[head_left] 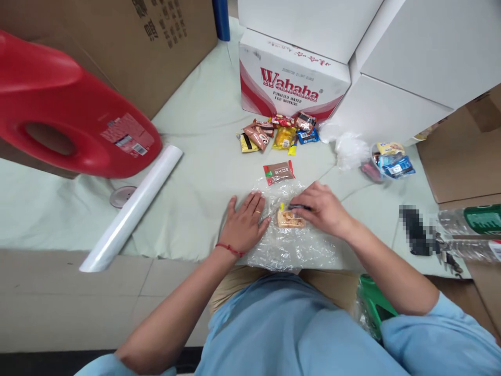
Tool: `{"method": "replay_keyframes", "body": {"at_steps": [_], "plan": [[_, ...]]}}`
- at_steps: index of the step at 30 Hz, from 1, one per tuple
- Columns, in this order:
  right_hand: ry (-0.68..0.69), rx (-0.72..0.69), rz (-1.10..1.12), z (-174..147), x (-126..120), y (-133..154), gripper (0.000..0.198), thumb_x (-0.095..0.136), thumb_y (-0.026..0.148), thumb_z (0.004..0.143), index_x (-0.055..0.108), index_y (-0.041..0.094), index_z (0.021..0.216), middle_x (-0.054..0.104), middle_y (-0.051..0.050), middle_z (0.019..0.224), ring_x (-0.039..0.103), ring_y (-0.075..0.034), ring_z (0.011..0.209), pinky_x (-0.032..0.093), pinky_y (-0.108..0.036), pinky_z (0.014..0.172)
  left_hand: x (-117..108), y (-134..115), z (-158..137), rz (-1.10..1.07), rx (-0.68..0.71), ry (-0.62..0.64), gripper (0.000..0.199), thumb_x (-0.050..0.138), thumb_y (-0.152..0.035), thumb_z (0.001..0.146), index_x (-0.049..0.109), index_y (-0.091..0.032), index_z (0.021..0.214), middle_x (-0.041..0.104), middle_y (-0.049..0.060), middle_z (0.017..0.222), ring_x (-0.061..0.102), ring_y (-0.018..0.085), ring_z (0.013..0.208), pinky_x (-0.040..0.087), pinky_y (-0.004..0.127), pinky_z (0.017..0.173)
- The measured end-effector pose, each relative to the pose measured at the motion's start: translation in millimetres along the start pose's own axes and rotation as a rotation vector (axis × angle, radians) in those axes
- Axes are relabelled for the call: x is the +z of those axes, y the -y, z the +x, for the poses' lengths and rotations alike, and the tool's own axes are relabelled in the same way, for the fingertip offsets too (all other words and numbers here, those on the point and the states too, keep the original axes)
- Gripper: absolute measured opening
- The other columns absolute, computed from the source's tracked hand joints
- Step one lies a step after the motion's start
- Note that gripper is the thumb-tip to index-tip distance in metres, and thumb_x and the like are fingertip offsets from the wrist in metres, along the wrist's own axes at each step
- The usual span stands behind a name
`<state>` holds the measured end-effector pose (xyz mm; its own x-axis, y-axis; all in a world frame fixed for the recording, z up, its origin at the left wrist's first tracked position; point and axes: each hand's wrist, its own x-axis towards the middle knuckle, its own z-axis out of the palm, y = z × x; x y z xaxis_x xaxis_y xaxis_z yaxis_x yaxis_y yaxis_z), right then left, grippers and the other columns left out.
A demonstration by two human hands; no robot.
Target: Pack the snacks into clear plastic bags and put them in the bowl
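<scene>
My left hand [243,222] lies flat with fingers stretched out, pressing the left edge of a crinkled sheet of clear plastic film [270,253]. On the film is a small snack pack [291,219] with a pale, biscuit-like look and a yellow bit at its upper left. My right hand [323,209] pinches a small dark object [300,207] at the pack's upper edge; fingers partly cover it, and its kind is unclear. Just beyond the film sits a brown and red snack packet [279,172].
Several colourful snack packets [285,138] lie before a Wahaha water carton [289,86]. A film roll [131,209] and a large red jug [78,115] are at left. At right are a tub of snacks [391,161], keys [450,261] and bottles [475,250].
</scene>
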<state>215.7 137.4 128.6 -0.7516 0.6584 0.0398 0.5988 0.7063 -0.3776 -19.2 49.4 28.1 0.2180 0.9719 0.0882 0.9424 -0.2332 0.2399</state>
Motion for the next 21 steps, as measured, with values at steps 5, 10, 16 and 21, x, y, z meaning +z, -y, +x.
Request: {"method": "replay_keyframes", "body": {"at_steps": [5,10,16,21], "plan": [[0.035,0.055,-0.12,-16,55,9,0.034,0.051,0.042,0.105,0.069,0.025,0.129,0.068,-0.012,0.127,0.054,-0.031,0.115,0.042,-0.048,0.097,2,0,0,0.014,-0.002,-0.008,0.06,0.029,-0.048,0.106,0.038,-0.022,0.159,0.037,0.009,0.167,0.034,0.026,0.155,0.011,0.059,0.129],[0.052,-0.028,-0.201,-23,57,9,0.048,0.063,0.042,0.099,0.056,0.023,0.143,0.065,-0.014,0.134,0.049,-0.034,0.127,0.029,-0.056,0.115,3,0,0,0.021,0.0,-0.008,0.06,0.03,-0.048,0.106,0.039,-0.019,0.158,0.038,0.011,0.166,0.035,0.026,0.155,0.012,0.06,0.128],[0.054,-0.012,-0.233,-26,58,9,0.05,0.061,0.039,0.1,0.054,0.018,0.144,0.064,-0.017,0.129,0.05,-0.035,0.123,0.034,-0.053,0.11,2,-1,0,0.028,-0.004,-0.009,0.06,0.031,-0.048,0.106,0.039,-0.021,0.159,0.038,0.011,0.166,0.036,0.027,0.154,0.012,0.06,0.128],[0.072,0.017,-0.239,-29,64,10,0.051,0.062,0.038,0.1,0.052,0.019,0.146,0.065,-0.015,0.128,0.052,-0.033,0.121,0.032,-0.052,0.112,4,0,0,0.022,-0.003,-0.022,0.06,0.033,-0.047,0.106,0.04,-0.02,0.158,0.039,0.012,0.165,0.038,0.028,0.153,0.013,0.06,0.128]]}}
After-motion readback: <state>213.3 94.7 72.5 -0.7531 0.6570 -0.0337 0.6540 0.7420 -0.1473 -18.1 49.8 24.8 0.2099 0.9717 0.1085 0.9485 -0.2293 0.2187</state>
